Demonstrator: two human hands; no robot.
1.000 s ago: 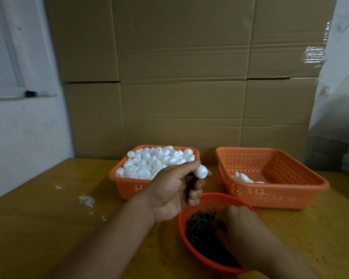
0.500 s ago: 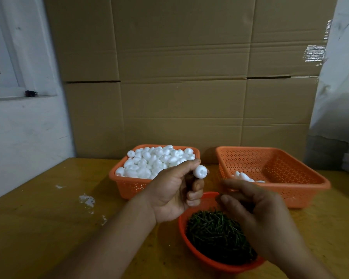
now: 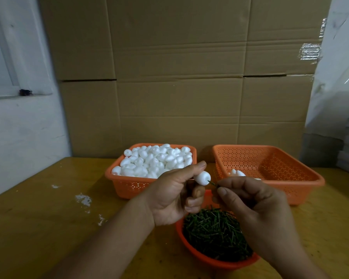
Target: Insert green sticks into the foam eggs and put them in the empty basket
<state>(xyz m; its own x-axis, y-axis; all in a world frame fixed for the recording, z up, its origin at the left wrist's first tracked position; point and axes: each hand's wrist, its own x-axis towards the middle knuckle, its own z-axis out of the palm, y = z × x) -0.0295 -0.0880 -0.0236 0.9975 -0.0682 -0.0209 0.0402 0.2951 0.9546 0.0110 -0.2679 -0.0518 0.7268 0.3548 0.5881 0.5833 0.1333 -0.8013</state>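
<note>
My left hand [image 3: 173,198] pinches a white foam egg [image 3: 203,177] between thumb and forefinger, above the table. My right hand [image 3: 256,210] pinches a thin green stick [image 3: 212,183] whose tip touches the egg's right side. Below both hands sits a round orange bowl [image 3: 210,260] filled with green sticks [image 3: 214,234]. Behind on the left stands an orange basket [image 3: 129,184] heaped with foam eggs [image 3: 155,162]. The orange basket [image 3: 290,178] on the right holds a few eggs [image 3: 237,173] in its near left corner.
A yellow wooden table [image 3: 48,228] carries everything, with white flecks [image 3: 83,199] on its left part. Stacked cardboard boxes [image 3: 179,77] close off the back. A white wall [image 3: 18,127] with a window ledge runs along the left; plastic wrap [image 3: 340,77] hangs at right.
My right hand has come up out of the bowl with a green stick and brought its tip to the egg. The left hand has held the egg nearly still.
</note>
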